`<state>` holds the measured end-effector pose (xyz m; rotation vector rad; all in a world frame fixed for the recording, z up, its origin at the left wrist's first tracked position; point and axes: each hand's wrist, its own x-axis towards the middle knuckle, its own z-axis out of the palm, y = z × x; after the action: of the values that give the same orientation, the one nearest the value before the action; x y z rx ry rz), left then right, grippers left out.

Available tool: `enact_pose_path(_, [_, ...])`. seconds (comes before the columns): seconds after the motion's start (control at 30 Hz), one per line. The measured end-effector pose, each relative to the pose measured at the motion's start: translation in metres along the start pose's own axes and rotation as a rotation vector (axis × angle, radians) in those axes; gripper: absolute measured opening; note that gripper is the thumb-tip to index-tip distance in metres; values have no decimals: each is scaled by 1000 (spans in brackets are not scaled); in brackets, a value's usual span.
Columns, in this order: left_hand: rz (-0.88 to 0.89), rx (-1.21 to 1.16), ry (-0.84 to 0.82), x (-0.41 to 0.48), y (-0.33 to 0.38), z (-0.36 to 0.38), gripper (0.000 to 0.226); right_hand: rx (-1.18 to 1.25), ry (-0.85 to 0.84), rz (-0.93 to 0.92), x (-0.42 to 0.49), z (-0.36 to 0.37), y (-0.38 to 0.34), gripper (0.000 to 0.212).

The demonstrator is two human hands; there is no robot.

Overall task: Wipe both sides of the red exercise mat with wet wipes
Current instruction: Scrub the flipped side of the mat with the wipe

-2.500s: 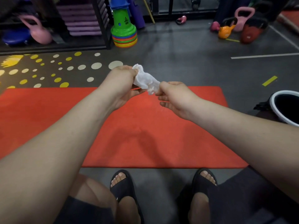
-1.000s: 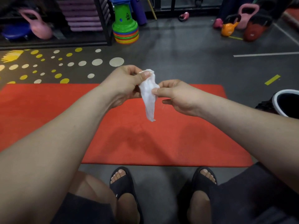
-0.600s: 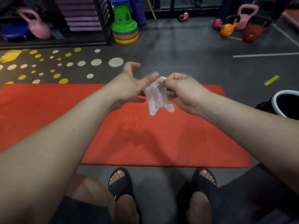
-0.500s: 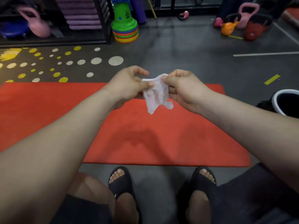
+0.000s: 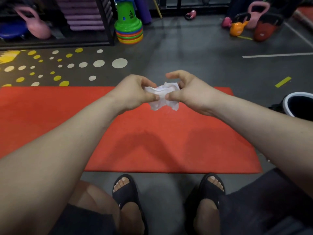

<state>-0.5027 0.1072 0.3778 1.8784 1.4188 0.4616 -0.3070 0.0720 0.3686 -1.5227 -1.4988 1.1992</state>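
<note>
The red exercise mat (image 5: 169, 141) lies flat on the grey floor, stretching from the left edge to right of centre. Above its far edge I hold a crumpled white wet wipe (image 5: 161, 97) between both hands. My left hand (image 5: 135, 92) pinches the wipe's left side with thumb and fingers. My right hand (image 5: 188, 91) pinches its right side with the thumb, its other fingers curled above. The wipe hangs in the air, clear of the mat.
A white-rimmed black bin (image 5: 299, 106) stands right of the mat. My feet in black sandals (image 5: 127, 192) are at the mat's near edge. Farther off are a green cone stack (image 5: 128, 22), kettlebells (image 5: 238, 28) and a black rack (image 5: 105, 21).
The wipe hung long from both hands a second ago; my hands have since bunched it and spread it sideways between them. My hands dropped slightly toward the mat's far edge.
</note>
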Motion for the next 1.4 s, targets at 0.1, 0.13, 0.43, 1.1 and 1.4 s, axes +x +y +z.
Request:
enact_pose_path(0.1, [33, 14, 34, 4, -2, 0, 5, -298, -21, -60, -2, -2, 0, 20])
enact_pose_path(0.13, [32, -11, 48, 5, -4, -2, 6, -316, -5, -63, -2, -2, 0, 6])
enact_pose_path(0.43, [-198, -891, -4, 5, 11, 2, 27, 562, -22, 120, 2, 7, -5, 35])
enact_pose_path(1.1, [-135, -662, 63, 2, 2, 5, 43, 441, 210, 183, 1, 10, 3, 44])
enact_pose_path(1.4, [3, -126, -37, 1, -9, 2, 33, -75, 230, 47, 7, 3, 12, 28])
